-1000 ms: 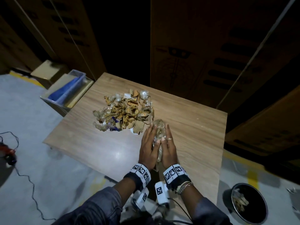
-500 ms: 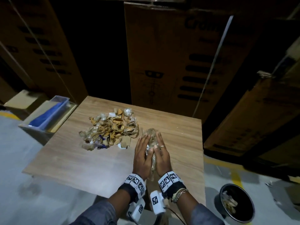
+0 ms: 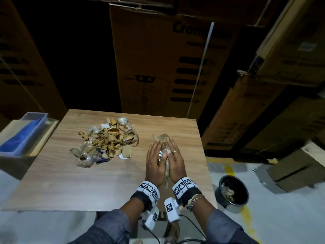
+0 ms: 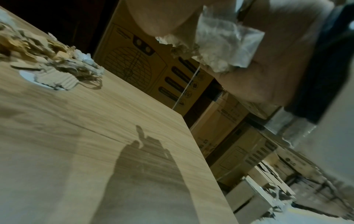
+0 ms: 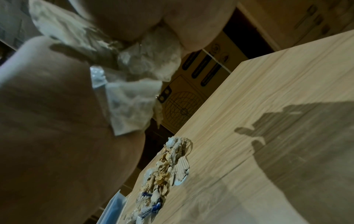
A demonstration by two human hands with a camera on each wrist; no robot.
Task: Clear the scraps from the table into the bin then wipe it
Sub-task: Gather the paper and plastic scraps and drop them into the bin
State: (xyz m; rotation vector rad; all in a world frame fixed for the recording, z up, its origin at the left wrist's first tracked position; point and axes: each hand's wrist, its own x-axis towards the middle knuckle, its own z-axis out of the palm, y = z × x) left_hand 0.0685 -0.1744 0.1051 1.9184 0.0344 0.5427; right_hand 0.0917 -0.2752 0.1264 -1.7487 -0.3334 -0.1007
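Observation:
A bundle of crumpled clear plastic scraps is pressed between the palms of my left hand and right hand, fingers held nearly straight. The hands hover just above the wooden table near its right side, and their shadow falls on the wood. The wrist views show the bundle squeezed between the two palms. A pile of brown cardboard and plastic scraps lies on the table to the left of my hands. A black round bin with some scraps inside stands on the floor at the table's right front corner.
A clear tray with a blue cloth sits on a low box left of the table. Tall cardboard boxes stand close behind and to the right of the table. Cables lie on the floor by my feet.
My hands, still pressed on the plastic bundle, have drawn a little away from the scrap pile. The head view has swung up and to the right.

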